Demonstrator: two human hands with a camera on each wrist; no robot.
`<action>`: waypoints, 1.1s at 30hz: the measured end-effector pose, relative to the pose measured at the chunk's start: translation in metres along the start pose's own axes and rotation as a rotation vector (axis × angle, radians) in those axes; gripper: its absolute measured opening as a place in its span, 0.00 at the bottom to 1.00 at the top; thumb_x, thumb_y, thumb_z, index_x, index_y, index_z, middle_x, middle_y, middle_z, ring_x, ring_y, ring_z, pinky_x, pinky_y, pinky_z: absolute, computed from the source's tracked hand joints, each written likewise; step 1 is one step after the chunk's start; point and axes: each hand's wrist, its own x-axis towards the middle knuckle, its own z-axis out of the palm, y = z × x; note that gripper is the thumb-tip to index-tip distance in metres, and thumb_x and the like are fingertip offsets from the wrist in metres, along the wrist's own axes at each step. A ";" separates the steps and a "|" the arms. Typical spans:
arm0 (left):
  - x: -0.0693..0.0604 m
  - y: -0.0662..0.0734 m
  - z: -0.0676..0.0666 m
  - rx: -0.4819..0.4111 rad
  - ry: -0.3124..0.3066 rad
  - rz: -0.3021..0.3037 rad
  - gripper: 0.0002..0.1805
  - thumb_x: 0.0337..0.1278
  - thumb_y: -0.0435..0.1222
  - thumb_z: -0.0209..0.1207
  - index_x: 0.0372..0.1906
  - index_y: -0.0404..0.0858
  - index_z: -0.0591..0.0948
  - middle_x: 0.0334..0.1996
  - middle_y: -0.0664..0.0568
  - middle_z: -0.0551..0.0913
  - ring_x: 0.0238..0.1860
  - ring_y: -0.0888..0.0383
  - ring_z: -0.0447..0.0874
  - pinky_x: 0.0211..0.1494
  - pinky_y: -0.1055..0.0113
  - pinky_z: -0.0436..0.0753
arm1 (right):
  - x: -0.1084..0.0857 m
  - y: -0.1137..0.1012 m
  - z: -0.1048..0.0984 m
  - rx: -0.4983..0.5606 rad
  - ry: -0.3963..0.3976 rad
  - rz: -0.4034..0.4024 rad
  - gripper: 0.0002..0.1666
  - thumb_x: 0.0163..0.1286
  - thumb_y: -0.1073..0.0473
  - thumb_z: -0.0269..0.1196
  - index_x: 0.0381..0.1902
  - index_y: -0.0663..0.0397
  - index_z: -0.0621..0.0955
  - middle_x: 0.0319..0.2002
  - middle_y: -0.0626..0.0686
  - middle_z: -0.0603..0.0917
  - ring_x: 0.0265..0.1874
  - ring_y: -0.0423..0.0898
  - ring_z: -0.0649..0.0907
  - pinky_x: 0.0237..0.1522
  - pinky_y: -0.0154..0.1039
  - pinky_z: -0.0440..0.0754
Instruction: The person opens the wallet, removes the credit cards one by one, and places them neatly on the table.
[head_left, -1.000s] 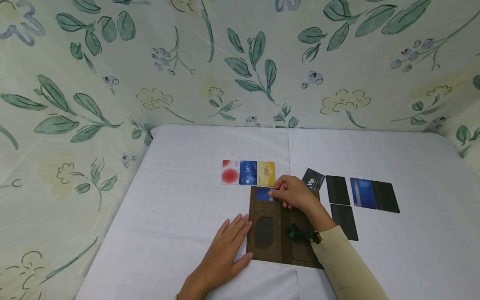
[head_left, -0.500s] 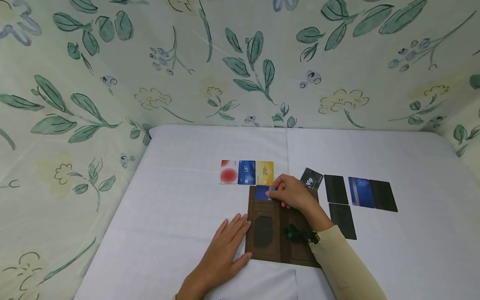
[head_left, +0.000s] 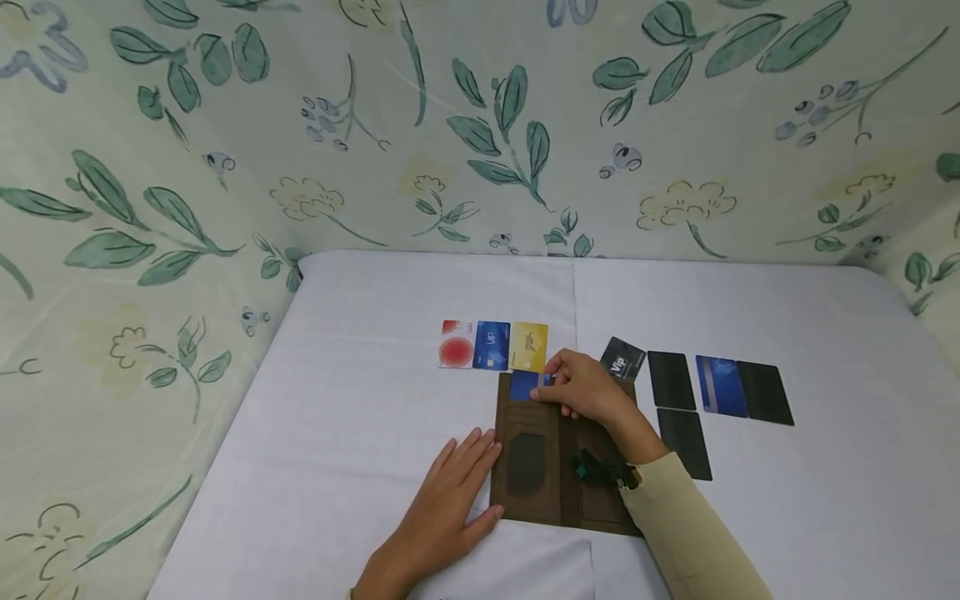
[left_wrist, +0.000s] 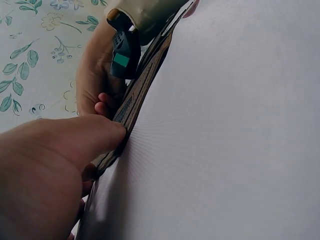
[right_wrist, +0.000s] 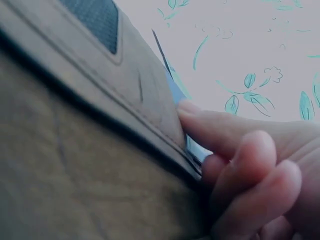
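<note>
A brown wallet (head_left: 570, 508) lies spread flat on the white table, with a dark window in its left panel. At the top of that panel a blue card (head_left: 522, 385) shows, its lower part hidden in or behind the wallet. My right hand (head_left: 588, 387) pinches the card's right side; the right wrist view shows the thumb against a blue sliver of card (right_wrist: 176, 92) at the wallet's edge. With fingers straight, my left hand (head_left: 450, 504) rests along the wallet's left edge. The left wrist view has its thumb (left_wrist: 107, 132) touching that edge.
Beyond the wallet, a red-and-white card (head_left: 456, 345), a blue VIP card (head_left: 492, 345) and a yellow card (head_left: 528, 347) form a row. A black VIP card (head_left: 622, 357) lies tilted at the wallet's top right. Further right are several dark cards (head_left: 671, 380) and a blue card (head_left: 722, 387).
My right thumb has shifted slightly left and down on the blue card, while the fingers stay at its right side. The left hand and the wallet have not visibly moved.
</note>
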 end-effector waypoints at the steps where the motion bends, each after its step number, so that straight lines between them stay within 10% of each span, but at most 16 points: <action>1: 0.000 0.000 0.000 0.002 -0.001 -0.002 0.39 0.60 0.50 0.58 0.72 0.38 0.63 0.75 0.50 0.57 0.75 0.52 0.51 0.73 0.46 0.54 | 0.000 0.000 0.000 0.003 0.004 0.000 0.26 0.55 0.51 0.73 0.44 0.59 0.75 0.21 0.53 0.76 0.12 0.44 0.76 0.15 0.35 0.73; 33: -0.001 0.000 0.001 -0.004 -0.015 -0.023 0.38 0.61 0.51 0.57 0.72 0.39 0.63 0.75 0.51 0.57 0.75 0.53 0.51 0.73 0.47 0.53 | 0.000 0.000 -0.009 0.335 -0.012 0.089 0.15 0.69 0.56 0.61 0.40 0.65 0.76 0.16 0.47 0.72 0.13 0.38 0.69 0.14 0.31 0.66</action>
